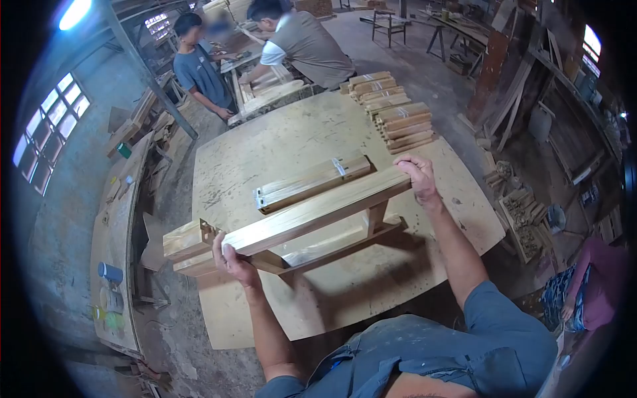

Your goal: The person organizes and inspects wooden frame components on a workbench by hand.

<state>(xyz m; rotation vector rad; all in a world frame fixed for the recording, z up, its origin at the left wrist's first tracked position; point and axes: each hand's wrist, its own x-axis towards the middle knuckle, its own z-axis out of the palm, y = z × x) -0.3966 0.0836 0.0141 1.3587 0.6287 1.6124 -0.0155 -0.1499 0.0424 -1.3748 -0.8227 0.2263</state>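
A pale wooden frame [318, 213] made of two long rails joined by short crosspieces spans the space between my hands over the worktable [252, 162]. My left hand [237, 262] is closed around the left end of its upper rail, thumb towards me. At the far right end of the same rail, my right hand [418, 178] grips with bent fingers over the top. The lower rail [342, 251] hangs close over the tabletop. Just behind the frame lies a taped bundle of wooden strips [312, 182]. More wooden pieces [189, 247] stick out past the table's left edge beside my left hand.
Stacked, strapped wood bundles [403, 126] sit at the table's far right corner. Two people [209, 73] [298, 50] stand by another bench beyond. A long side bench [119, 225] runs along the left wall. At lower right is a person in pink [600, 278], near a crate of offcuts [524, 219].
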